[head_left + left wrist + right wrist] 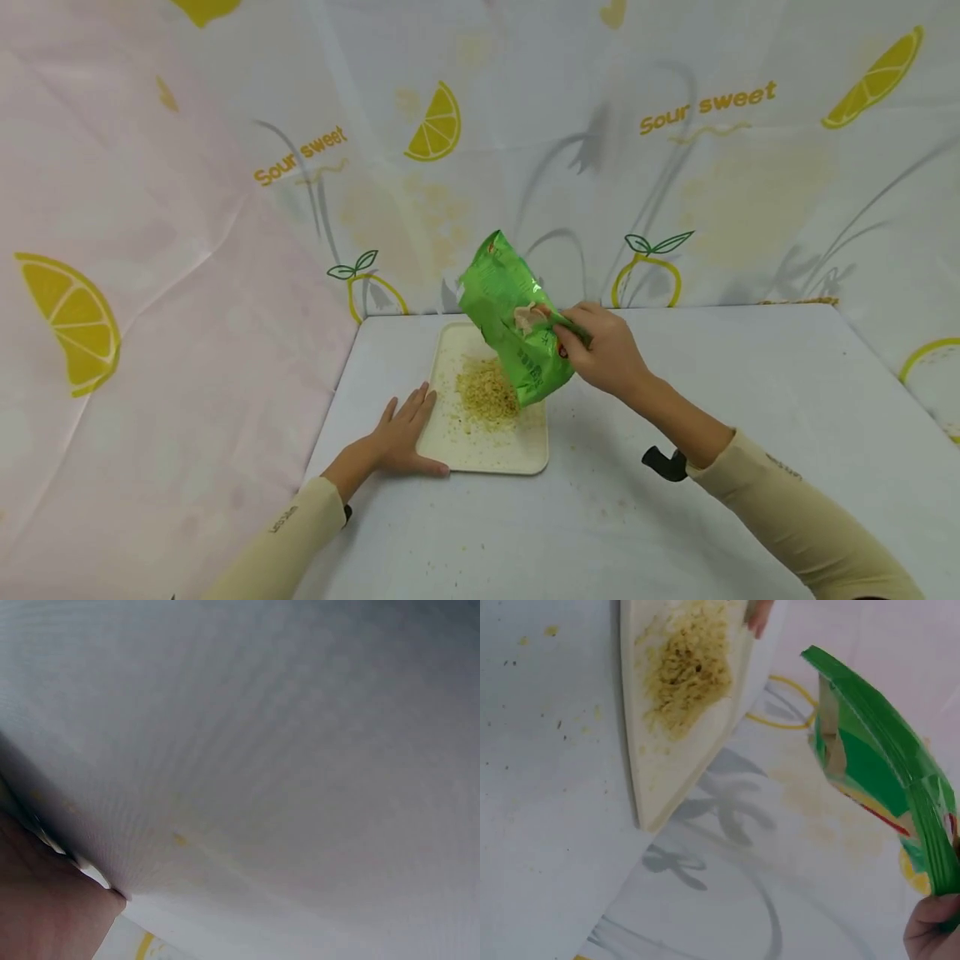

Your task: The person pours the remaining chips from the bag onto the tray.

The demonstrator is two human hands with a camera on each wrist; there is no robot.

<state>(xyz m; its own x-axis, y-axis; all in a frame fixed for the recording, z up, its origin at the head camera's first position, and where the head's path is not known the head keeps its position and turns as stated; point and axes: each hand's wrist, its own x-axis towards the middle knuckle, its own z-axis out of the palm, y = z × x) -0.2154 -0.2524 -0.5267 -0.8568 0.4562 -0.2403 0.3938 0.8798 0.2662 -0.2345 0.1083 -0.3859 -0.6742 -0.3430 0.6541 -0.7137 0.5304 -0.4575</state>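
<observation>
My right hand [609, 348] pinches a green plastic snack bag [504, 307] by one end, holding it tilted above a cream rectangular tray [457, 446]. In the right wrist view the bag [885, 742] hangs at the right side, my thumb and fingers on its lower end. Yellowish crumbs [486, 392] lie heaped on the middle of the tray, partly hidden by the bag in the head view. My left hand [403, 433] rests with spread fingers at the tray's left edge, its thumb along the near corner. The left wrist view catches only part of that hand [52, 900].
A white-covered table [712, 383] bears the tray. Loose crumbs and dark specks [551, 631] are scattered on the cloth beside it. Behind stands a white hanging backdrop [510, 108] printed with lemons and lettering; a pinkish stretch of it [165, 333] borders the left side.
</observation>
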